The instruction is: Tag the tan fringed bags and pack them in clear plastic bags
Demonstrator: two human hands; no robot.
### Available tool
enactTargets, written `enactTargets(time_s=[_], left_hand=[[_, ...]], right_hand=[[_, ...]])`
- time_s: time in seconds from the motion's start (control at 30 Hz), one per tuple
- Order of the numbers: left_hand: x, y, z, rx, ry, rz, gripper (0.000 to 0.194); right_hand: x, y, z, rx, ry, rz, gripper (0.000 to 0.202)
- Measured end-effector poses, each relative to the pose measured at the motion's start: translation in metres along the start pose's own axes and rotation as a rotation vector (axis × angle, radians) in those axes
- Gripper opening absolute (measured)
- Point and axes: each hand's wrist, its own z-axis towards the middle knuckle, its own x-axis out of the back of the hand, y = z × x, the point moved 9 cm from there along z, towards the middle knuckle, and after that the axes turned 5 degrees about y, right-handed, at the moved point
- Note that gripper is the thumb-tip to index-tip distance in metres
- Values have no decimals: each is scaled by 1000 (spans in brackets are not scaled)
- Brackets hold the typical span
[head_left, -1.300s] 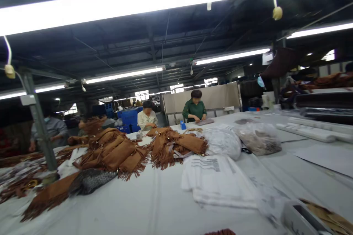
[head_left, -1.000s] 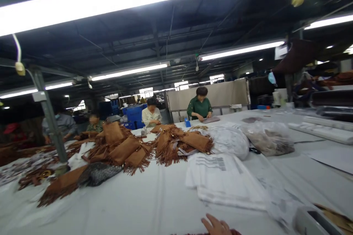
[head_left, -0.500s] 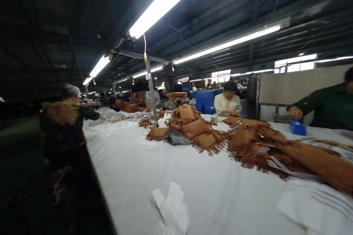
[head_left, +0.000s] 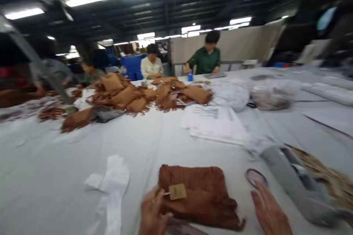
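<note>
A folded brown fringed suede-like piece [head_left: 204, 198], perhaps a bag, lies on the white table right in front of me. A small tan tag [head_left: 178, 191] rests on its left part. My left hand [head_left: 153, 209] is at its left edge by the tag, thumb and fingers apart; blur hides whether it touches. Under that hand a dark flat item [head_left: 186, 227] shows in part. To the right of the brown piece, my right hand [head_left: 270, 209] is open and holds nothing. Its fingertips are close to a small oval object [head_left: 256, 179] with a dark rim.
A long grey object [head_left: 300, 187] and tan crumpled material [head_left: 328, 169] lie at right. White paper [head_left: 117, 180] is at left. Beyond are a pile of brown fringed bags [head_left: 124, 95], white sheets [head_left: 215, 123], a filled plastic bag [head_left: 273, 95], and co-workers across the table.
My view has swung right and down. Both my hands and the brown piece with its tag have come into view; the bag pile now sits farther left.
</note>
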Motion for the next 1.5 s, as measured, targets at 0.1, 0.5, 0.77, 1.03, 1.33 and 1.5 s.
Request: enactTargets(time_s=[0.1, 0.5, 0.77, 1.03, 1.33, 1.5], left_hand=[[69, 33, 40, -422, 478, 127, 71], [-40, 58, 90, -759, 144, 639, 53], [-35, 209, 152, -937, 94, 511, 50], [-200, 344, 257, -1005, -255, 814, 60], [-252, 311, 321, -751, -269, 918, 71], [-255, 332, 340, -662, -200, 943, 55]], right_hand=[[-1, 4, -22, -143, -86, 15, 66], [-34, -76, 29, -22, -140, 59, 40], [-79, -45, 227, -38, -223, 75, 25], [-173, -8, 294, -110, -385, -27, 22], [-190, 2, 330, -47, -362, -153, 20], [-185, -19, 351, 61, -291, -210, 24]])
